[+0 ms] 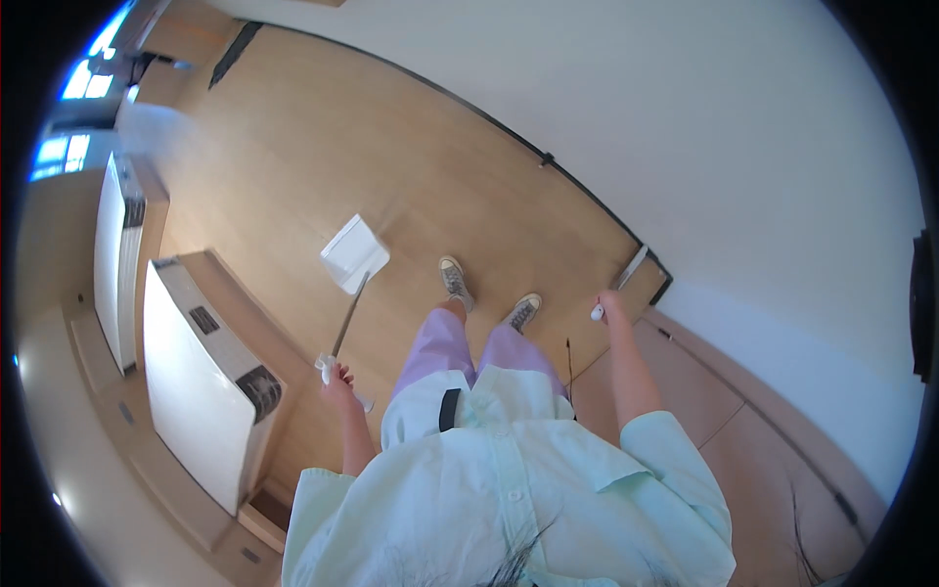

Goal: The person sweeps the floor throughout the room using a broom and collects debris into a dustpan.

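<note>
The long-handled dustpan (354,252), white and open-topped, is on the light-brown floor (293,127) and serves as the reference. Its slim shaft (350,313) runs from the pan back toward the person, up to a white grip (325,364). The left hand (340,382), on the near side of the dustpan, is closed around this grip. The right hand (610,306), well apart from the left, is to the right of the dustpan and clamped on a white-ended handle (597,313); the lower end of that handle cannot be told. Two gray sneakers (454,277) stand to the right of the dustpan, the nearer one close beside it. Two white mattresses (191,391) are to the left of the dustpan. A black baseboard (469,90) borders the white wall (734,127) on the dustpan's far and right sides.
</note>
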`<state>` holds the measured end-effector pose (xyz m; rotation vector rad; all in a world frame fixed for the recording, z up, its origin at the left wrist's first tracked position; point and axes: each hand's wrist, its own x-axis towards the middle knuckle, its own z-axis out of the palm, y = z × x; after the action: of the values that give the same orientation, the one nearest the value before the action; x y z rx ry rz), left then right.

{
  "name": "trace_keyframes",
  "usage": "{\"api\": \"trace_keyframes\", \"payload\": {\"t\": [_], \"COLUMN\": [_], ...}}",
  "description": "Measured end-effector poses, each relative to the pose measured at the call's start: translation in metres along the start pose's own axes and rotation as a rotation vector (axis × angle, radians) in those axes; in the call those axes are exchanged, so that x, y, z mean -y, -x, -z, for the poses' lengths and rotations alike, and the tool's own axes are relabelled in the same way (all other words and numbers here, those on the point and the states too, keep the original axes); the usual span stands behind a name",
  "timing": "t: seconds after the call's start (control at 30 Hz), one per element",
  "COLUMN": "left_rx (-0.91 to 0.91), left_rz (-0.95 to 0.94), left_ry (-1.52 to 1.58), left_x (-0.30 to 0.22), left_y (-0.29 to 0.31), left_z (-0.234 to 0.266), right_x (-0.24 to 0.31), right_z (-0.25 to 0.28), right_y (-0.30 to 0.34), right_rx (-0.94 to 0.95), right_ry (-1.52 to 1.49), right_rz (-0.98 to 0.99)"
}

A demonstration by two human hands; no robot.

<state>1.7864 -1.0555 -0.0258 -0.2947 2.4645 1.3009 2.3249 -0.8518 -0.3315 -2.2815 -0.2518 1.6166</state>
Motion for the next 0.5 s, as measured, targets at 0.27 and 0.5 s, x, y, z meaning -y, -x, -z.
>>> {"api": "trace_keyframes", "payload": {"t": [0.27,0.5], "left_rx": [-0.172,-0.239], "left_rz": [-0.037,0.269], "left_ry": [-0.111,-0.109], "left_x": [0.018,-0.029], "left_y": [-0.065,-0.136], "left_z": [-0.055,0.064], "right_x": [0.1,0.155], "right_z": [-0.15,-0.29], "right_y": [-0.033,0.153], "right_rx": [0.196,0.236], "right_ry": [0.608,0.677], "right_rz": [0.086,0.145]}}
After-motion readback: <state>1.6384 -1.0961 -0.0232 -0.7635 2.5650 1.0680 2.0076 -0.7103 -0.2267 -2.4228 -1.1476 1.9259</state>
